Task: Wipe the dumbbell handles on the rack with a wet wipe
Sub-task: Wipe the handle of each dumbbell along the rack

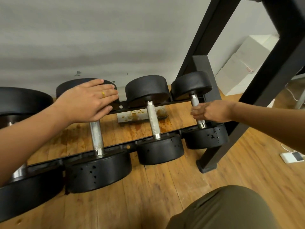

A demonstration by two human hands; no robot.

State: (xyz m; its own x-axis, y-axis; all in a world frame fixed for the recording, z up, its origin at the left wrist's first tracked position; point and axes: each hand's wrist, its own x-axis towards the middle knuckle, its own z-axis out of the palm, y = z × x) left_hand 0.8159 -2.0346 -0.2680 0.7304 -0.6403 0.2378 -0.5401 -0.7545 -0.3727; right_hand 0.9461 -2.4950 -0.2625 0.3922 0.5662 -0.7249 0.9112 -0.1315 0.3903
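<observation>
Olive cloth knee (222, 209) nearest; right hand (212, 111) grips knurled steel handle (195, 100).

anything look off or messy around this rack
Yes. Brown splatter stains the floor under the rack and a metal plate lying beside the middle dumbbell, like a dried spill. The front dumbbell heads are pitted with small holes.

Your left hand (87, 103): one thin gold ring (103, 94), a plain band, on the ring finger. Your right hand (209, 111): bare. Left forearm (33, 138) and right forearm (267, 119): bare skin out to the frame edge. Low right, your trouser leg (222, 210): olive-brown cloth, smooth weave, a dark crease running along the thigh.
</observation>
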